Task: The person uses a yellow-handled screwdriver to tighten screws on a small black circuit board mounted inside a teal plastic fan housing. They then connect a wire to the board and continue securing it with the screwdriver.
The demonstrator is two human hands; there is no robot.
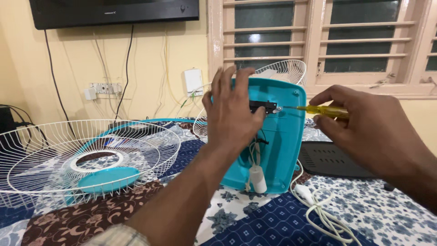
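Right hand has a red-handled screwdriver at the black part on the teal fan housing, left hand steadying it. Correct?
Not quite: the handle is yellow, not red. The head view shows the right hand holding a yellow-handled screwdriver with its tip at the black part on the teal fan housing, while the left hand steadies it.

I see one screen. It is a flat black television screen (114, 11) with a thin dark frame, a wide rectangle hung high on the pale yellow wall at the top left. Only its lower part shows, and it is dark. A tiny pale mark sits on its bottom edge. I see no packages, labels or signs.
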